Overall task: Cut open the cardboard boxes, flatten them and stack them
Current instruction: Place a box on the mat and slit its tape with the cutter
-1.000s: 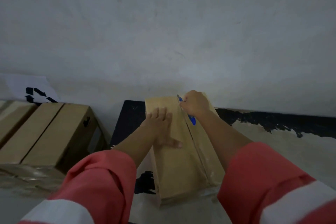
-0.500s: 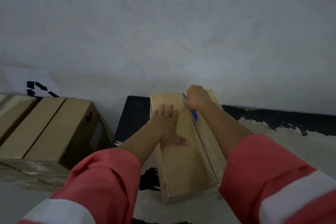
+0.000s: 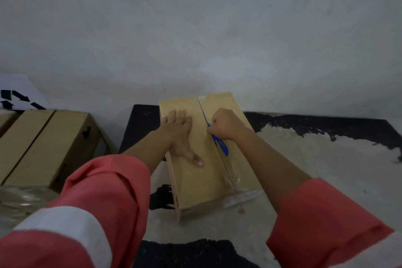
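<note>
A brown cardboard box (image 3: 202, 183) lies on the floor in front of me, its taped centre seam running from far to near. My left hand (image 3: 180, 135) presses flat on the left flap, fingers straight and thumb spread. My right hand (image 3: 224, 124) grips a blue-handled knife (image 3: 221, 144) with its blade in the seam, about a third of the way down from the far end. The blade tip is hidden by the hand. The seam beyond the knife looks split open.
Closed cardboard boxes (image 3: 50, 143) sit side by side at the left. A white sheet with black arrows (image 3: 15, 98) leans behind them. A grey wall (image 3: 195, 28) rises just past the box. The floor (image 3: 326, 169) is pale with black patches.
My right hand has drawn the knife along the seam from the far end toward me. My left hand stays pressed on the left flap. The view has shifted slightly.
</note>
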